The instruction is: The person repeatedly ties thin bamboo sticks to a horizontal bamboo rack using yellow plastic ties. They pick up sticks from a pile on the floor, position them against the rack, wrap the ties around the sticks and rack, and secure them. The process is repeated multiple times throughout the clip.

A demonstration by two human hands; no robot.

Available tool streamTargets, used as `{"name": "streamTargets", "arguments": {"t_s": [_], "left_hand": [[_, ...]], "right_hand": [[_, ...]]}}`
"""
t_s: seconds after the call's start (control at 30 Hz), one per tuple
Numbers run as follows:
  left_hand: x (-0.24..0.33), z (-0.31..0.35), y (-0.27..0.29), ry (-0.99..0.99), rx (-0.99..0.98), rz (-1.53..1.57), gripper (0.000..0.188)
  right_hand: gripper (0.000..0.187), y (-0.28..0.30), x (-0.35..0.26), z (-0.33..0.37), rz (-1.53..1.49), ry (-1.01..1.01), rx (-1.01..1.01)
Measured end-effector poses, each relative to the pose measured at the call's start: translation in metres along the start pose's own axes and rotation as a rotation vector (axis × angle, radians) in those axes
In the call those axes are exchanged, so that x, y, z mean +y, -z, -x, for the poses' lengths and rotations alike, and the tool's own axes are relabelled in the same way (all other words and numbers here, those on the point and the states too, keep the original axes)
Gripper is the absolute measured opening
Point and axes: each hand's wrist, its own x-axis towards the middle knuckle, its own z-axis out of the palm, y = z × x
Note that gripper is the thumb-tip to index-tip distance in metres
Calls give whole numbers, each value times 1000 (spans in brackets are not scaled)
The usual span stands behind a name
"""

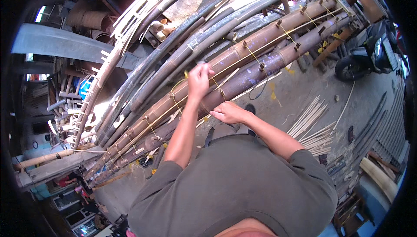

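Two thick brown bamboo poles run diagonally side by side in front of me: a far pole (226, 59) and a near pole (243, 80) with purple-white blotches. Short pegs (262, 67) stick out of them, and thin yellow cord (284, 33) links the pegs across the pair. Over the far pole my left hand (199, 80) is raised with curled fingers, slightly blurred; anything inside is hidden. My right hand (231, 113) is closed at the near pole's edge, just below a peg (222, 92) wound with cord. What its fingers grip does not show.
Dark curved poles (191, 41) lie beyond the pair. A curved bamboo piece with rungs (93, 89) rises at left. Cut bamboo strips (315, 126) are spread on the floor at right, near a parked motorbike (373, 52). A dark looped cord (259, 90) hangs off the near pole.
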Motion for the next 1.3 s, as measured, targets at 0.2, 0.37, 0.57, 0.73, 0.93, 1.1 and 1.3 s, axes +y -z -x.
{"name": "streamTargets", "arguments": {"t_s": [0.2, 0.37, 0.57, 0.73, 0.93, 1.1, 1.3], "left_hand": [[-58, -101, 7, -136, 158, -422, 27], [-60, -91, 40, -31, -196, -474, 31], [-35, 21, 169, 47, -52, -788, 26], [-67, 118, 172, -19, -239, -663, 29], [-80, 107, 156, 31, -99, -707, 31], [-85, 105, 165, 49, -51, -510, 30], [-94, 104, 160, 179, 7, -523, 30]], "right_hand": [[31, -22, 12, 3, 401, 113, 199], [21, -63, -21, 2, 649, 90, 352], [25, -176, -34, -21, -1026, -336, 18], [25, -175, -95, -93, -1449, 175, 1196], [51, -92, -117, -192, 218, 48, 510], [57, -68, -90, -205, -399, -72, 111], [44, -119, -111, -61, 146, -6, -254]]}}
